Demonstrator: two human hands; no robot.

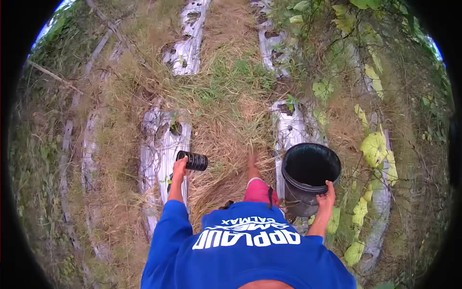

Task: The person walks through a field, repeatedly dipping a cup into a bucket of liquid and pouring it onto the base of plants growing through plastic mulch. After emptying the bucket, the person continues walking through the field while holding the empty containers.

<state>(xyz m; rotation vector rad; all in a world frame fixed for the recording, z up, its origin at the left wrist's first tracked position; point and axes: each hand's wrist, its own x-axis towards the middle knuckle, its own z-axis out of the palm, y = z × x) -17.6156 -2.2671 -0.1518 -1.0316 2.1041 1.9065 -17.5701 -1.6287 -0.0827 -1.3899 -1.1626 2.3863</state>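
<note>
My left hand (180, 167) is wrapped round one end of a small black ribbed cylinder (197, 161), like a can or cup, held tilted on its side above the dry grass. Whether anything is inside it cannot be seen. On the other side, my right hand (327, 196) grips the near right rim of a large dark bucket (304, 195). The bucket's mouth faces up, and its inside is too dark to show a bottom or contents. Both hands are well apart, in front of my blue sweatshirt (231, 260).
Silvery plastic mulch strips (166, 149) with torn planting holes run forward on both sides. Dry grass (216, 125) covers the path between them, where my bare leg (253, 166) shows. Vines with yellowing leaves (374, 149) hang at right; a wooden pole (57, 77) leans at left.
</note>
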